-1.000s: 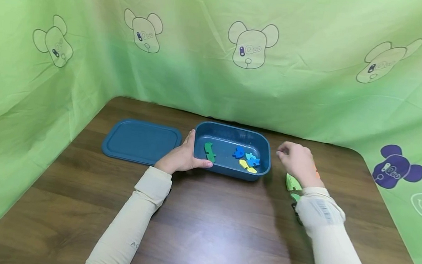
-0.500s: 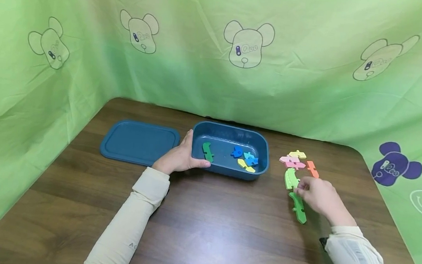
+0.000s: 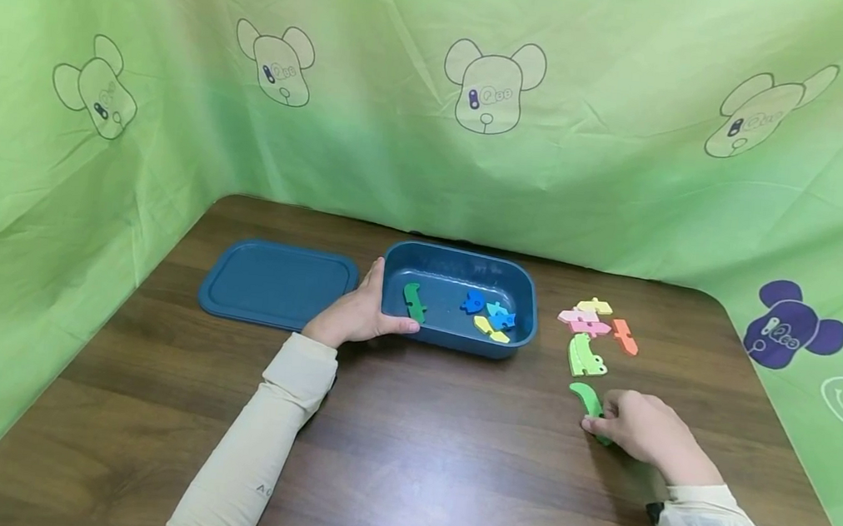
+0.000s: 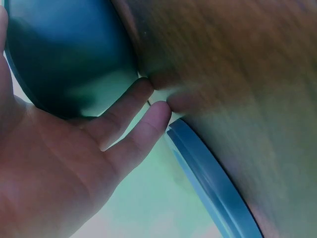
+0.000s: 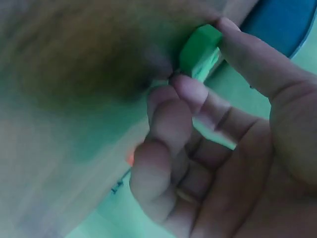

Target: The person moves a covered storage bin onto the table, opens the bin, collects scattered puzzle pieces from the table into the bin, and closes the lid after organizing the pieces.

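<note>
My left hand [image 3: 358, 314] rests against the near left corner of a blue plastic box [image 3: 460, 341]. Its fingers lie straight along the box wall, and the thumb reaches the front rim; the left wrist view shows these extended fingers [image 4: 143, 136]. Inside the box are a dark green puzzle piece [image 3: 414, 302], blue pieces [image 3: 472, 302] and a yellow piece [image 3: 489, 330]. On the right, my right hand [image 3: 648, 429] pinches a green puzzle piece [image 3: 587, 399] between thumb and fingers at the table. The right wrist view shows the green piece's end [image 5: 200, 49] at the fingertips.
A blue lid [image 3: 277, 282] lies flat left of the box. Right of the box are pink pieces [image 3: 583, 322], a pale yellow piece [image 3: 594, 306], an orange piece [image 3: 624, 337] and a light green piece with an eye [image 3: 583, 356]. A green curtain [image 3: 370, 167] surrounds the brown table [image 3: 434, 465].
My right hand has come from beside the box toward me, past the light green piece, and now grips the green piece. The left hand has stayed at the box.
</note>
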Tool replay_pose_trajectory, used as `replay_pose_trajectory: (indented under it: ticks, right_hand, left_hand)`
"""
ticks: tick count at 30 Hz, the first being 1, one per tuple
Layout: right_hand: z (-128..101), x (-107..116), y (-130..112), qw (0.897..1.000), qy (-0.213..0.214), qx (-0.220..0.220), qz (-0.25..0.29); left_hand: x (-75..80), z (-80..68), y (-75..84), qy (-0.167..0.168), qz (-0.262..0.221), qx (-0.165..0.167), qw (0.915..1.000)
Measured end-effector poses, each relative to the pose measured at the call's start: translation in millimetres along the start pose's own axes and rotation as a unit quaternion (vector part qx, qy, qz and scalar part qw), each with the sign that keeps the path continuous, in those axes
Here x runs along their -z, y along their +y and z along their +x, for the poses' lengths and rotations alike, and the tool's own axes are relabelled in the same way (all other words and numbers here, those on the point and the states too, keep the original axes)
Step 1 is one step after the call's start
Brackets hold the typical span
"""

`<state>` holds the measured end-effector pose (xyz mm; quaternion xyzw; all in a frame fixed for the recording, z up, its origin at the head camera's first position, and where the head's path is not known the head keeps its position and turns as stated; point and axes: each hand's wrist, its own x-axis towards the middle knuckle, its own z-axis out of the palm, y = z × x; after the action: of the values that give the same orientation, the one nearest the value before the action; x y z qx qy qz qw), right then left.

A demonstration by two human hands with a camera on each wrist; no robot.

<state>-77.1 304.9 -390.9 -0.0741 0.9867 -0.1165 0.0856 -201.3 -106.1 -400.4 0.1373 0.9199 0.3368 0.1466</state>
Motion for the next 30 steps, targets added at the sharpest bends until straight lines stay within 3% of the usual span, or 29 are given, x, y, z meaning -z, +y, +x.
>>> replay_pose_trajectory:
  ticks: [4,7,9,20,30]
  right_hand:
    - [1.5,-0.4,2.6,0.998,0.040,0.056,-0.006]
    - [1.5,0.1,5.6,0.996,0.064,0.060,-0.011]
    - [0.0,0.0,7.3,0.997,0.060,0.053,-0.015]
    - [-5.1,-9.7,-6.4,0.994,0.039,0.101,-0.001]
    - [1.5,-18.9,-28.6,0.990,0.063,0.124,-0.002]
  left_hand:
    - [0.5,-0.6,0.5,-0.001,0.002,0.002,1.0000]
    - [0.7,-1.1,1.3,-0.002,0.001,0.002,1.0000]
    - [0.8,-1.6,2.0,-0.002,0.001,0.002,1.0000]
    - [0.9,-1.4,1.4,-0.002,-0.001,0.006,1.0000]
    - [1.6,-1.9,2.1,-0.006,-0.004,0.003,1.0000]
